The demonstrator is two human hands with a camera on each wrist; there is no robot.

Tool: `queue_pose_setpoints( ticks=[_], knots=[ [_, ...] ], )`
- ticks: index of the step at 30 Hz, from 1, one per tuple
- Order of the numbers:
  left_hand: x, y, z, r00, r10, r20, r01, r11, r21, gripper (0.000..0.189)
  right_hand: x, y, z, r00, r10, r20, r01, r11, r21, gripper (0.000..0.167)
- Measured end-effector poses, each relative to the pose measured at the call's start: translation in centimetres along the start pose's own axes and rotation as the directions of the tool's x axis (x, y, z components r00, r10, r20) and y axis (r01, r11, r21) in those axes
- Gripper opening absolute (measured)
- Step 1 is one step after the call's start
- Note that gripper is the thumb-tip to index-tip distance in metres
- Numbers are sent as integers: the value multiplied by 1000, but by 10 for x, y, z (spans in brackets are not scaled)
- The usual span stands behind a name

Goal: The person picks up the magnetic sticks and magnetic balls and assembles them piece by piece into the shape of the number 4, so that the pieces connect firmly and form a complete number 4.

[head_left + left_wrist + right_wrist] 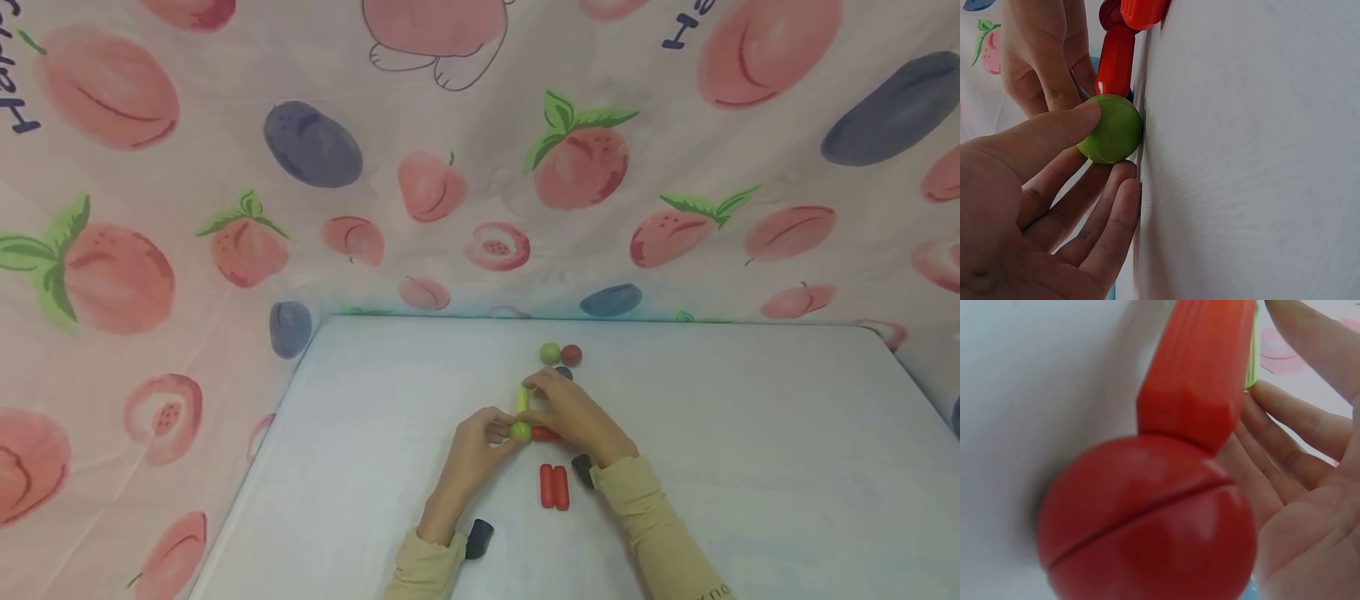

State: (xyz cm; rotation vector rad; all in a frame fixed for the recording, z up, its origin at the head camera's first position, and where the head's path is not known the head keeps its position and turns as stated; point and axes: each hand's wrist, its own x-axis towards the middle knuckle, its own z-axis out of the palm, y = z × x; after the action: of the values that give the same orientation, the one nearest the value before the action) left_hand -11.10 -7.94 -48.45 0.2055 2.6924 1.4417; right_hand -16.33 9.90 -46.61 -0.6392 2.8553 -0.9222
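Nearest to us, the tan sleeves [429, 567], and past the left one, a pair of red bars [547, 486] side by side on the white tabletop [750, 433]! Just beyond, the left hand [474, 446] has the green ball [521, 432] pinched between thumb and fingers, right down by the surface. A third red bar [544, 434] runs from that ball, its other end meeting a red ball [1147, 519] in the right wrist view. And the right hand [573, 412]? Thumb and fingertips grip the yellow-green bar [522, 400], its near end right by the green ball! Farther back, a dark ball [564, 372] peeks out behind the right hand, with another green ball [550, 353] and another red ball [572, 356] side by side; behind everything, fruit-printed cloth [495, 192].
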Motion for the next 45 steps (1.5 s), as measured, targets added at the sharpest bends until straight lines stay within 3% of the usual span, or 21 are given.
queue_pose_setpoints(
  ticks=[19,29,36,45],
  knots=[
    [1,1,4,1000,6,4,-6,1000,-18,25,-3,-2,-2,999,20,31,-20,1000,-6,44],
    [0,1,4,1000,7,-7,-7,1000,-22,24,-2,0,-4,1000,7,14,-6,1000,-27,41],
    [-1,0,2,1000,21,-18,-21,1000,-15,24,-3,0,-11,999,16,-30,-19,993,-114,42],
    [0,1,1,1000,-24,-3,24,1000,-2,25,-5,9,-18,998,33,-62,-41,990,-133,37]
  ],
)
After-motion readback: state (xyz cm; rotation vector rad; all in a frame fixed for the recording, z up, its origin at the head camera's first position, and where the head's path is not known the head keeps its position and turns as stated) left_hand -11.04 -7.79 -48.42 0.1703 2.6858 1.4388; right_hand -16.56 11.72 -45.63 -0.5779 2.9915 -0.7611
